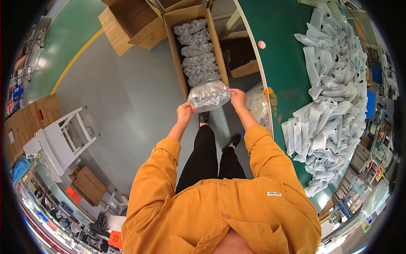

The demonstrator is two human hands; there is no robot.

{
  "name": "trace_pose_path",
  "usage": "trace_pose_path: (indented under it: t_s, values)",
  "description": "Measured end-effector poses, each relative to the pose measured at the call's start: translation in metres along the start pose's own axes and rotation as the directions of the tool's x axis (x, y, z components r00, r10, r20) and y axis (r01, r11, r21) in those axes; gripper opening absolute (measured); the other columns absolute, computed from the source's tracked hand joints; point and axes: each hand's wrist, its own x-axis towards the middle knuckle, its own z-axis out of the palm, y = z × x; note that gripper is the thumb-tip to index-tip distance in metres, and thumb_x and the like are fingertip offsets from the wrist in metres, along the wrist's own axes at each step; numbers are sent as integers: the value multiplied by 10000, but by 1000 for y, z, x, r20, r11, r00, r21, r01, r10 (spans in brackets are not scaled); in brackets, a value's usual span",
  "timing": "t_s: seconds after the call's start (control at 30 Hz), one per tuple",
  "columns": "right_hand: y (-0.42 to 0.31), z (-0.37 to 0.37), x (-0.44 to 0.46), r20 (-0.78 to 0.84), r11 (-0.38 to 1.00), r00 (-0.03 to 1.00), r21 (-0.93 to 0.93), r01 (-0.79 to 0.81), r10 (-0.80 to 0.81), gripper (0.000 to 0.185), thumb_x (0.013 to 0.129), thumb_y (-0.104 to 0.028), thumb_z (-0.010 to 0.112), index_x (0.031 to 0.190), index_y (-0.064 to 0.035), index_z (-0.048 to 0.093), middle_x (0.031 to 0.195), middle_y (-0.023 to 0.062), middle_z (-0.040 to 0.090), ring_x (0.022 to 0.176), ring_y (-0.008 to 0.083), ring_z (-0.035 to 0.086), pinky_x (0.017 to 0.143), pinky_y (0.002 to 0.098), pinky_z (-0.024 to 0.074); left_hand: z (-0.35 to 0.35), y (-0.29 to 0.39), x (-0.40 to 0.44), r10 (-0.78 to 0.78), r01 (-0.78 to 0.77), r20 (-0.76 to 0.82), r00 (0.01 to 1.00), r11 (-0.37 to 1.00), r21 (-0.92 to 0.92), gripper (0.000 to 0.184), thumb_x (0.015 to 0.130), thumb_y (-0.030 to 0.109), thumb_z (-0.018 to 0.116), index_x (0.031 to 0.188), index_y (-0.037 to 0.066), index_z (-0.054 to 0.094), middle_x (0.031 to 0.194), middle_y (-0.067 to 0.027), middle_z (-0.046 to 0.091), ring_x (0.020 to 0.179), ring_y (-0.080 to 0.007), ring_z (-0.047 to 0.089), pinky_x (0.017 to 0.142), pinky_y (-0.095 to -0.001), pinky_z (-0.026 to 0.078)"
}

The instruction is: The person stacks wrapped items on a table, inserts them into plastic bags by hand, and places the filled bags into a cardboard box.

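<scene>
A clear plastic bag filled with small pale pieces is stretched between my two hands. My left hand pinches its left corner, and my right hand grips the upper right corner. The bag is over the near end of an open cardboard box, covering part of its rim. Inside the box, several similar filled bags are packed in a row. What the pieces in the bag are, I cannot make out.
On my right, a green-topped table bears a large heap of whitish translucent sleeves. Another open carton stands beyond the box at left. A white stool lies on its side on the grey floor, near a brown carton.
</scene>
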Motion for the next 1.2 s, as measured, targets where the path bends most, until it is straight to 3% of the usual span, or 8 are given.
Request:
trace_pose_path:
  t_s: [0.03,0.23,0.33,0.43,0.73,0.97,1.07,1.2]
  values:
    - [2,1,2,-10,999,999,-9,-33,33,219,893,-88,537,911,-104,755,864,156,717,826,298,690,780,383,518,4,4,-2,15,-15,-19,1000,1000,11,241,739,-37,408,670,-11,638,601,-77,610,577,-142,595,578,-288,488]
    - [-7,-13,-17,-39,997,997,-50,65,-67,233,901,-116,521,891,-114,754,886,163,716,870,339,679,826,413,511,11,-13,-14,44,-48,-55,998,996,-73,225,738,-46,399,651,-1,601,602,-66,585,566,-137,564,535,-269,427]
    - [25,0,-6,-26,989,996,-126,76,-80,242,926,-102,508,950,-103,749,601,53,615,503,140,582,519,308,478,10,-23,-4,-190,194,41,981,972,-130,219,754,-53,402,673,-1,598,612,-62,575,568,-151,578,537,-269,428]
    - [15,-3,-4,31,994,997,-82,-69,72,220,902,-136,529,904,-148,749,916,159,715,913,359,667,849,423,508,11,-22,-1,-181,186,95,979,981,-53,222,766,-63,402,704,0,606,619,-59,573,568,-162,589,545,-266,436]
    - [3,-14,-15,8,981,999,-186,51,-51,186,889,-116,535,874,-111,720,898,133,720,913,347,669,837,419,510,9,-27,0,-130,142,95,987,980,-140,217,761,-65,399,715,-6,602,634,-74,596,580,-147,575,562,-260,442]
    - [-15,-17,-19,-113,984,982,-119,134,-148,189,884,-115,529,851,-121,716,875,141,713,888,353,665,814,430,502,7,12,-9,24,-24,-31,999,1000,8,257,752,-57,377,665,-14,615,590,-74,609,533,-118,544,521,-276,444]
    - [6,-10,-31,-83,982,995,-185,44,-60,207,887,-122,515,871,-152,720,892,145,712,899,367,659,832,430,502,7,-11,-12,-16,12,26,1000,990,140,263,766,-52,386,709,-9,640,615,-72,625,558,-122,580,538,-275,460]
    - [25,-2,-28,-31,989,999,-149,11,-16,206,889,-136,527,946,-141,724,789,126,700,801,318,679,750,411,521,9,-42,-8,-147,136,133,980,987,88,262,808,-36,416,838,-1,674,692,-65,657,646,-138,661,624,-276,525]
